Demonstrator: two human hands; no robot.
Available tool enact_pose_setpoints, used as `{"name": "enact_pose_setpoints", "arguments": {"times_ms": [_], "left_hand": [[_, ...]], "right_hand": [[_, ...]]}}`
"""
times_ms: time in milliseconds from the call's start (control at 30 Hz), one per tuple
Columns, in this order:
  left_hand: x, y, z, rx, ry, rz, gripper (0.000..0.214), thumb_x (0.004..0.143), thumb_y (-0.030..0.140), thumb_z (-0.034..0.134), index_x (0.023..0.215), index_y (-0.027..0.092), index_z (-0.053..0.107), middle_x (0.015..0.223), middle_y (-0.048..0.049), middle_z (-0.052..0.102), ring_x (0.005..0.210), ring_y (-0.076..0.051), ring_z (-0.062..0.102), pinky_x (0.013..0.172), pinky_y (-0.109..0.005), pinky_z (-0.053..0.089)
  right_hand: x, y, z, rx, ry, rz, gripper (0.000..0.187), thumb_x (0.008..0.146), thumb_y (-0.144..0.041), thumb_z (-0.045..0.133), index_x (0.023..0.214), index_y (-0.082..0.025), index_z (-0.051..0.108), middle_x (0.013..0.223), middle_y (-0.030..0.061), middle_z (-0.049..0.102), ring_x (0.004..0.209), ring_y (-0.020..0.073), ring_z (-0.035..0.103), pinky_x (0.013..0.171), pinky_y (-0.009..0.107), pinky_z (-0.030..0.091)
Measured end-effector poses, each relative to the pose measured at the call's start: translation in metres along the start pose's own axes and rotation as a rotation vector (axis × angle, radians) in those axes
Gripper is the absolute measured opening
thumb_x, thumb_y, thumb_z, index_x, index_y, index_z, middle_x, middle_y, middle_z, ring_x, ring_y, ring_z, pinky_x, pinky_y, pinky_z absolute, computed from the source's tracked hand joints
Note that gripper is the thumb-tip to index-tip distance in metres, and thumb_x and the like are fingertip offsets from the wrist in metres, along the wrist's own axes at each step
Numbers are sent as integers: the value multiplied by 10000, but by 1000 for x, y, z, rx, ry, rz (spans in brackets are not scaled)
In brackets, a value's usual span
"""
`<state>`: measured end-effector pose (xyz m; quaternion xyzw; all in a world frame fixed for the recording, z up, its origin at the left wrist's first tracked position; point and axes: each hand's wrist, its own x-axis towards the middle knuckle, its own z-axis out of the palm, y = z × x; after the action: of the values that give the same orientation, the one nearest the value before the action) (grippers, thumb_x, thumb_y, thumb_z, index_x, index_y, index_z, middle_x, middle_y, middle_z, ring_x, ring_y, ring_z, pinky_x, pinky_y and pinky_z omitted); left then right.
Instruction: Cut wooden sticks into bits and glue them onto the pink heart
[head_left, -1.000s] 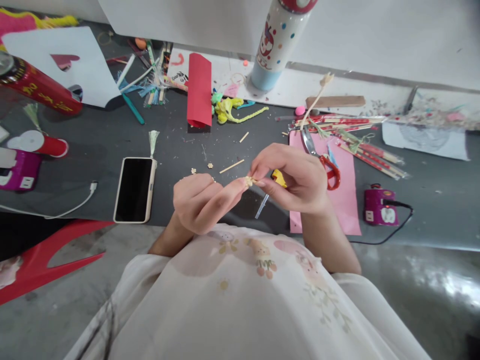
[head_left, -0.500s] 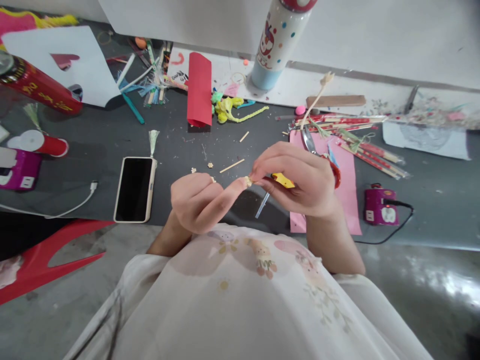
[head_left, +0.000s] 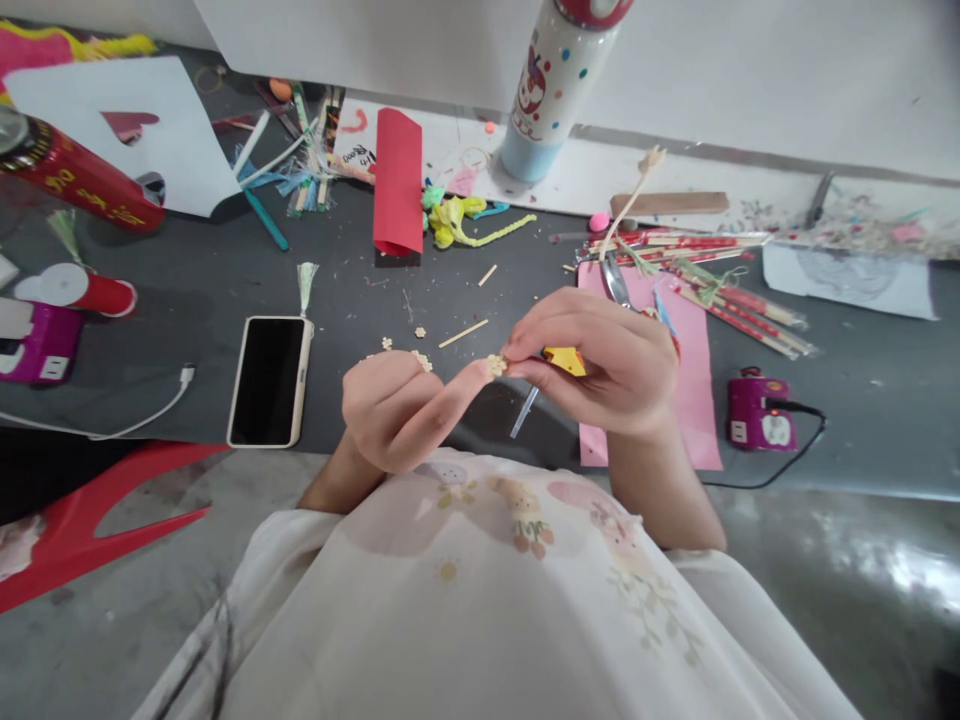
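Note:
A tiny cream flower-shaped piece [head_left: 495,367] sits at the tip of my left index finger. My left hand [head_left: 409,408] has that finger stretched to the right, its other fingers curled in. From the other side, my right hand [head_left: 600,358] pinches at the piece with thumb and forefinger. A yellow thing [head_left: 564,360] shows between its fingers and palm; its kind is hidden. Similar small cream flower pieces [head_left: 421,332] lie on the dark table behind my left hand, beside a thin wooden stick [head_left: 463,333]. A clear narrow tube [head_left: 524,411] lies under my right hand.
A phone [head_left: 270,380] lies on the left. Behind are a rolled red paper [head_left: 398,182], yellow clay [head_left: 454,220] and a bottle [head_left: 555,100]. Pink paper [head_left: 694,400], wrapped sticks [head_left: 739,315] and a purple box with a cable [head_left: 761,413] lie right.
The cream piece has turned slightly at the fingertips, so more of its flower shape shows. Both hands stay almost in place.

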<state>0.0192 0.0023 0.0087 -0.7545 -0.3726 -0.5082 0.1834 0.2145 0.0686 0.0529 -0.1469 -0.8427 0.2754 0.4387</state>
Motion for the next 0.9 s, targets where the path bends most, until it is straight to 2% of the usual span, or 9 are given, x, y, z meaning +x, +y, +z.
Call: {"name": "enact_pose_setpoints", "arguments": {"times_ms": [133, 233, 267, 333, 433, 500, 567, 700, 900], "left_hand": [[1, -1, -1, 50, 5, 60, 318, 740, 164, 679, 1052, 223, 684, 451, 66, 392, 428, -88, 360, 455, -245, 341], [5, 2, 0, 3, -3, 3, 310, 714, 156, 704, 1018, 215, 688, 449, 71, 407, 436, -88, 361, 446, -241, 336], [7, 5, 1, -44, -18, -66, 293, 711, 155, 709, 996, 224, 690, 452, 74, 416, 437, -83, 359, 446, -236, 337], [11, 12, 4, -183, -59, -319, 235, 727, 161, 710, 943, 250, 690, 462, 82, 433, 436, -67, 357, 452, -222, 346], [16, 20, 11, -446, -3, -862, 73, 785, 242, 689, 858, 245, 687, 473, 77, 430, 416, -49, 350, 419, -209, 324], [18, 21, 15, -667, 2, -1146, 135, 774, 353, 704, 802, 224, 676, 460, 76, 418, 384, -42, 339, 378, -205, 296], [21, 19, 17, -859, -4, -1335, 238, 721, 426, 740, 752, 204, 659, 435, 85, 394, 356, -31, 306, 349, -195, 270], [26, 15, 18, -1070, -22, -1506, 288, 647, 410, 795, 696, 178, 631, 423, 97, 373, 342, -7, 246, 323, -166, 210], [26, 15, 18, -1097, -39, -1550, 286, 628, 380, 807, 681, 163, 627, 451, 78, 432, 350, 0, 257, 323, -160, 198]], "right_hand": [[-4, 3, 0, -7, -11, -8, 88, 849, -203, 614, 926, -212, 655, 862, 38, 689, 802, 170, 664, 710, 326, 558], [-5, 4, 0, -36, -14, -7, 91, 856, -213, 603, 918, -216, 670, 875, 47, 694, 799, 174, 667, 702, 327, 558], [-5, 4, 0, -45, -6, -6, 92, 854, -214, 606, 914, -218, 675, 872, 47, 695, 793, 175, 666, 697, 329, 558], [-4, 5, 0, -48, 32, 0, 92, 842, -210, 621, 910, -218, 683, 850, 44, 697, 779, 180, 663, 690, 335, 555], [-4, 7, 0, -42, 99, 28, 108, 819, -180, 644, 915, -206, 684, 818, 33, 696, 750, 175, 652, 682, 335, 548], [-4, 8, 2, -44, 107, 74, 124, 806, -167, 657, 923, -201, 682, 818, 27, 696, 733, 165, 644, 678, 330, 544], [-6, 10, 4, -42, 94, 125, 144, 803, -185, 667, 945, -210, 681, 832, 22, 698, 734, 160, 641, 693, 329, 545], [-8, 11, 9, -44, 80, 190, 181, 805, -232, 678, 985, -244, 681, 870, 22, 706, 781, 166, 646, 744, 337, 550], [-8, 11, 15, -23, 118, 236, 125, 795, -230, 693, 919, -221, 699, 835, 23, 708, 763, 155, 645, 723, 313, 544]]}}
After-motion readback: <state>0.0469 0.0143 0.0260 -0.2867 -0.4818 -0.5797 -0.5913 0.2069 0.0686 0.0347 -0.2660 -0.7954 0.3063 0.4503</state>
